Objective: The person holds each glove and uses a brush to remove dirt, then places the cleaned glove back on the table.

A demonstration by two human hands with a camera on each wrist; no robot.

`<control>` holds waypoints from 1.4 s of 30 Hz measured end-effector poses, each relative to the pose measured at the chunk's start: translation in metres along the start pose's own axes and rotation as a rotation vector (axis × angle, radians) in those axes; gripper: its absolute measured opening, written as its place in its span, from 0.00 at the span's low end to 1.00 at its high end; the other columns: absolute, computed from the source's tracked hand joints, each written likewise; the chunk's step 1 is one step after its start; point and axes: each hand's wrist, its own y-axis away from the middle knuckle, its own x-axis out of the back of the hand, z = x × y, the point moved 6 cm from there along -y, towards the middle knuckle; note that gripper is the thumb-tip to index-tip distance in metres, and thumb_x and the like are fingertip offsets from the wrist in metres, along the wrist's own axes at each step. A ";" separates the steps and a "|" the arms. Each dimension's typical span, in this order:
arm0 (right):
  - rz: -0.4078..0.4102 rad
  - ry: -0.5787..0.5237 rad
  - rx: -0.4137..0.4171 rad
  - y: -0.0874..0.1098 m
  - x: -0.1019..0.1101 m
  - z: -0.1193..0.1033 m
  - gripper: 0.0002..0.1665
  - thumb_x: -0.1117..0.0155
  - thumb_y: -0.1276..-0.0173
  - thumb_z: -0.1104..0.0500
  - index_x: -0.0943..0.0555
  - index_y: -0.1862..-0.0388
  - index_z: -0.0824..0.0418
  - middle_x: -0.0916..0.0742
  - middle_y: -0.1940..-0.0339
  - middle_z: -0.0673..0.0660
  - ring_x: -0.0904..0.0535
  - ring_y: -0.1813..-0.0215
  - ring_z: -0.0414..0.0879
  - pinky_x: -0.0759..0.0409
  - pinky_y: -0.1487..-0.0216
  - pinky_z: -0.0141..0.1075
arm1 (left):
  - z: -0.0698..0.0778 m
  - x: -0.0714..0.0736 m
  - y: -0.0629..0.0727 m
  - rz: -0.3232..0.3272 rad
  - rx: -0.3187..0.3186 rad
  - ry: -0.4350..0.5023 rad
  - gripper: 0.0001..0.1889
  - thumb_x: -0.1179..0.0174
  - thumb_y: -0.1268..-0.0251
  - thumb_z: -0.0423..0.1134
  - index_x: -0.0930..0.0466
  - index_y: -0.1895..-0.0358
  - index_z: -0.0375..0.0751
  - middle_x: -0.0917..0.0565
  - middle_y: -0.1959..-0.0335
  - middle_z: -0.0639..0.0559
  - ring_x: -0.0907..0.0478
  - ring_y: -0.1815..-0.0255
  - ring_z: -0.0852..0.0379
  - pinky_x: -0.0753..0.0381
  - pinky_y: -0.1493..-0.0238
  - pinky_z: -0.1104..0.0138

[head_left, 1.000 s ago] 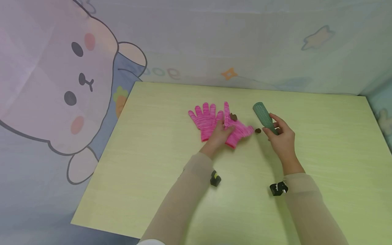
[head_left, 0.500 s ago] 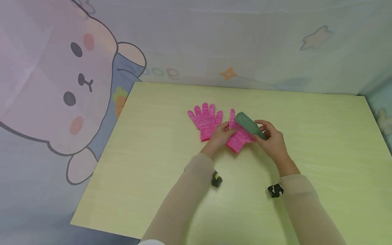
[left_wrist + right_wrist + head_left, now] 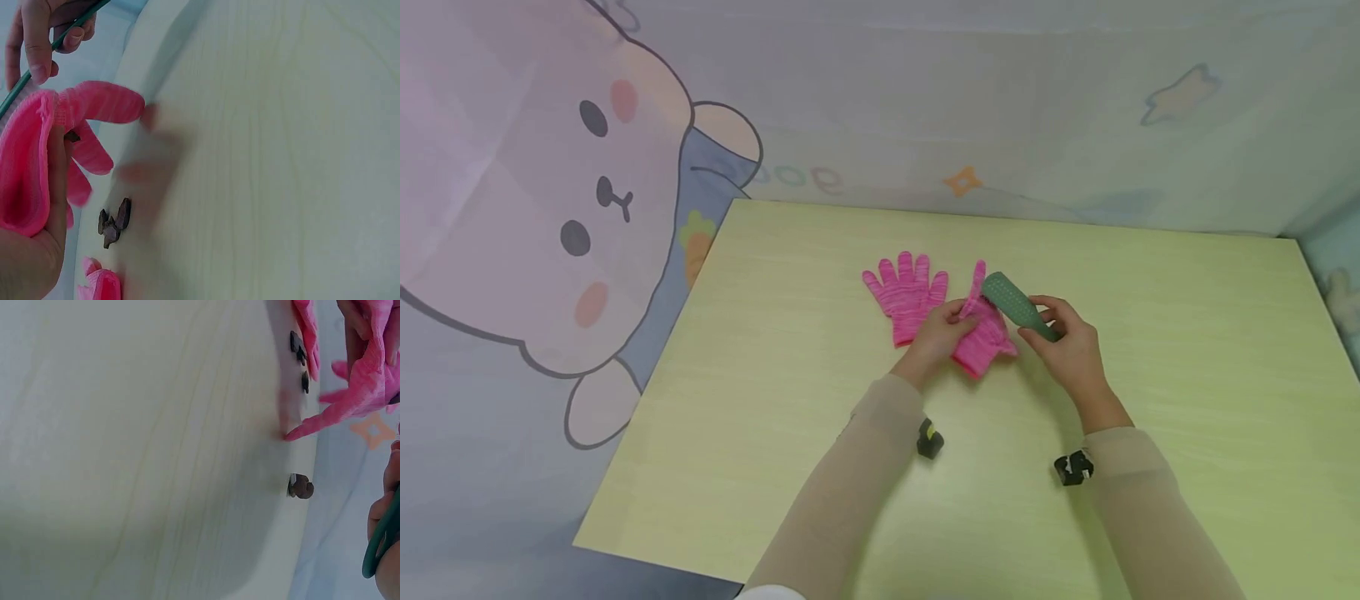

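Note:
My left hand point(image 3: 936, 337) pinches a pink knitted glove point(image 3: 981, 343) by its side, lifted over the table; the left wrist view shows its cuff gaping. My right hand point(image 3: 1071, 348) grips the handle of a green brush point(image 3: 1010, 298) with an oblong, dotted head. That head overlaps the glove's finger side in the head view. Edge-on in the left wrist view, the brush point(image 3: 14, 94) shows pale bristles right at the glove. A dark brown piece point(image 3: 72, 135) shows beside the held glove. The second pink glove point(image 3: 904, 302) lies flat, fingers spread, left of my left hand.
Several dark brown pieces point(image 3: 114, 223) lie on the table beyond the held glove. Another brown lump point(image 3: 300, 486) lies below its fingers in the right wrist view. The pale yellow table point(image 3: 775, 417) ends at a printed curtain point(image 3: 880, 100) behind.
My right hand has brought the brush leftward and down over the glove. My left hand has lifted and turned the glove slightly, and the brown pieces behind it are now hidden in the head view.

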 end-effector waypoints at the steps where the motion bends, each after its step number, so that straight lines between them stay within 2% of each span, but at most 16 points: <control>1: 0.009 -0.002 0.000 0.000 0.001 0.001 0.26 0.31 0.44 0.67 0.25 0.45 0.59 0.19 0.64 0.59 0.29 0.71 0.42 0.32 0.74 0.23 | 0.000 -0.001 0.000 -0.006 0.002 0.003 0.19 0.44 0.34 0.40 0.27 0.40 0.46 0.21 0.51 0.50 0.24 0.55 0.58 0.25 0.51 0.67; 3: 0.015 -0.003 0.005 0.000 0.002 0.002 0.26 0.31 0.44 0.67 0.25 0.45 0.59 0.19 0.65 0.59 0.30 0.71 0.42 0.32 0.74 0.23 | 0.000 -0.001 0.000 -0.018 0.008 0.000 0.20 0.43 0.35 0.40 0.27 0.40 0.46 0.21 0.48 0.49 0.24 0.52 0.56 0.25 0.49 0.66; 8: -0.018 -0.041 -0.013 0.000 0.000 0.004 0.26 0.32 0.44 0.68 0.25 0.45 0.60 0.19 0.63 0.61 0.29 0.69 0.44 0.31 0.73 0.22 | 0.002 -0.003 0.002 -0.062 0.049 0.065 0.24 0.38 0.41 0.45 0.27 0.41 0.45 0.22 0.46 0.51 0.27 0.45 0.56 0.30 0.43 0.64; 10: -0.032 -0.053 -0.023 0.000 -0.001 0.006 0.26 0.33 0.43 0.68 0.25 0.45 0.60 0.19 0.62 0.61 0.29 0.68 0.44 0.30 0.72 0.22 | 0.002 -0.003 0.002 -0.065 0.060 0.094 0.24 0.38 0.41 0.47 0.26 0.43 0.44 0.20 0.51 0.52 0.26 0.51 0.58 0.29 0.47 0.66; 12: -0.036 -0.057 -0.026 -0.001 -0.002 0.007 0.26 0.32 0.44 0.68 0.25 0.45 0.59 0.19 0.62 0.60 0.29 0.68 0.45 0.30 0.73 0.22 | 0.002 -0.003 0.002 -0.053 0.057 0.111 0.21 0.38 0.40 0.48 0.24 0.47 0.42 0.19 0.59 0.53 0.26 0.60 0.60 0.26 0.56 0.68; 14: -0.029 -0.053 -0.022 -0.001 -0.002 0.007 0.26 0.32 0.44 0.68 0.25 0.45 0.60 0.19 0.62 0.60 0.29 0.69 0.44 0.30 0.73 0.22 | 0.002 -0.002 0.002 -0.037 0.054 0.127 0.17 0.39 0.39 0.47 0.22 0.51 0.41 0.20 0.68 0.54 0.27 0.71 0.61 0.27 0.67 0.71; 16: -0.014 -0.045 -0.016 -0.001 -0.001 0.007 0.26 0.32 0.44 0.68 0.25 0.45 0.60 0.19 0.63 0.61 0.29 0.69 0.44 0.30 0.74 0.22 | 0.001 -0.002 0.002 -0.026 0.044 0.147 0.15 0.40 0.39 0.45 0.22 0.55 0.39 0.22 0.74 0.56 0.30 0.77 0.63 0.30 0.74 0.73; 19: 0.002 -0.035 -0.016 0.000 0.001 0.006 0.26 0.32 0.44 0.67 0.25 0.45 0.60 0.19 0.63 0.60 0.29 0.70 0.42 0.30 0.75 0.22 | 0.001 -0.002 0.002 -0.017 0.021 0.164 0.11 0.40 0.39 0.42 0.22 0.60 0.38 0.25 0.79 0.58 0.33 0.81 0.65 0.33 0.79 0.75; 22: 0.008 -0.034 -0.022 0.000 0.001 0.007 0.27 0.31 0.44 0.67 0.25 0.45 0.59 0.19 0.64 0.59 0.29 0.71 0.41 0.29 0.76 0.23 | 0.001 -0.002 0.001 -0.015 -0.009 0.163 0.07 0.40 0.39 0.40 0.23 0.67 0.40 0.27 0.82 0.59 0.36 0.81 0.66 0.36 0.80 0.75; 25: 0.009 -0.036 -0.025 0.000 0.002 0.008 0.27 0.31 0.44 0.66 0.25 0.44 0.58 0.19 0.64 0.58 0.29 0.72 0.41 0.30 0.77 0.23 | 0.001 -0.002 0.001 -0.016 -0.028 0.167 0.07 0.39 0.39 0.39 0.26 0.71 0.43 0.29 0.83 0.59 0.37 0.81 0.66 0.37 0.80 0.75; 29: 0.010 -0.039 -0.030 0.000 0.002 0.007 0.27 0.31 0.44 0.66 0.26 0.44 0.58 0.19 0.63 0.58 0.29 0.71 0.40 0.29 0.77 0.23 | 0.002 -0.001 0.001 -0.016 -0.031 0.157 0.08 0.39 0.39 0.40 0.26 0.72 0.43 0.29 0.83 0.59 0.37 0.80 0.66 0.37 0.79 0.75; 36: -0.021 -0.059 -0.042 0.002 0.000 0.004 0.26 0.32 0.43 0.65 0.25 0.44 0.58 0.19 0.63 0.58 0.29 0.69 0.42 0.29 0.72 0.23 | -0.001 0.001 0.003 0.020 0.026 0.141 0.12 0.37 0.42 0.44 0.21 0.61 0.41 0.23 0.72 0.58 0.31 0.69 0.65 0.30 0.67 0.74; 39: -0.063 -0.065 -0.023 0.003 -0.004 0.001 0.25 0.32 0.43 0.65 0.25 0.44 0.59 0.19 0.62 0.59 0.28 0.66 0.44 0.30 0.68 0.23 | 0.000 0.001 0.003 0.036 0.021 0.145 0.10 0.36 0.42 0.43 0.22 0.64 0.40 0.25 0.73 0.58 0.33 0.69 0.64 0.32 0.68 0.74; 42: -0.078 -0.046 0.007 0.004 -0.006 -0.001 0.25 0.33 0.43 0.67 0.25 0.45 0.60 0.18 0.62 0.60 0.28 0.67 0.46 0.30 0.68 0.22 | 0.001 0.001 0.003 0.041 -0.007 0.155 0.09 0.37 0.42 0.40 0.27 0.72 0.42 0.27 0.77 0.58 0.35 0.74 0.64 0.34 0.74 0.75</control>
